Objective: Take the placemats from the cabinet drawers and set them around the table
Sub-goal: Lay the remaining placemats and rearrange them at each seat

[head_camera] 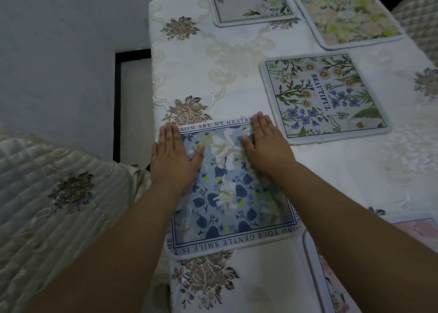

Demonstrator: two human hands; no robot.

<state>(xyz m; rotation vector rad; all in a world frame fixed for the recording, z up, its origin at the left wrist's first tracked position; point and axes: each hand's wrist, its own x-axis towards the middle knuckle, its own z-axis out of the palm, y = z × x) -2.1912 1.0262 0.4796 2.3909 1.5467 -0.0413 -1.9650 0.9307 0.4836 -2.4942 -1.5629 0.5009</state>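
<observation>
A blue floral placemat (233, 194) with a text border lies flat near the table's left edge. My left hand (174, 157) rests palm down on its far left corner, fingers straight and together. My right hand (266, 144) presses flat on its far right part. Neither hand grips anything. A green and blue "BEAUTIFUL" placemat (324, 98) lies just to the right. Farther away lie a pale floral placemat (250, 1) and a yellow-green floral placemat (349, 16). A pink placemat (331, 277) shows at the bottom right, partly hidden by my right forearm.
The table (208, 59) wears a white embroidered cloth with brown rose motifs. A quilted chair back (54, 194) stands close at the left. Another quilted chair (419, 21) is at the far right. Grey floor and a dark-framed panel (132, 104) lie left of the table.
</observation>
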